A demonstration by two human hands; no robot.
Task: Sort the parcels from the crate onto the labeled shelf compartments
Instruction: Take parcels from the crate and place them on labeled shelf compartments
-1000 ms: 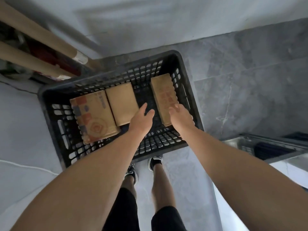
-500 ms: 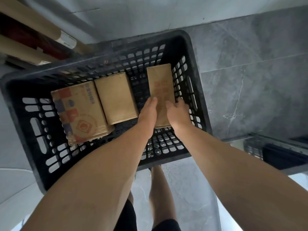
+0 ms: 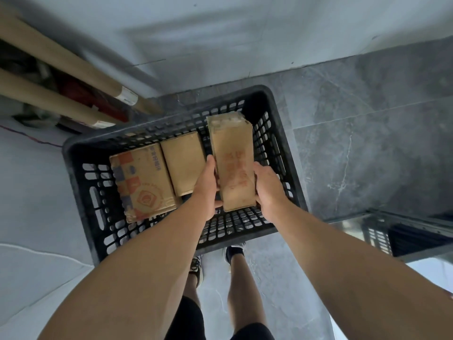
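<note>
We are early in the sorting: a printed box (image 3: 142,180) and a plain box (image 3: 183,163) lie flat side by side on the floor of the crate (image 3: 81,168), and we see no shelf compartment holding a parcel. Our left hand (image 3: 204,190) and right hand (image 3: 268,192) clasp the narrow box (image 3: 232,163) by its long sides near its close end, fingers curled round it, over the crate's right half. Half a second ago it lay flat with our hands just reaching it; now it looks raised off the floor
</note>
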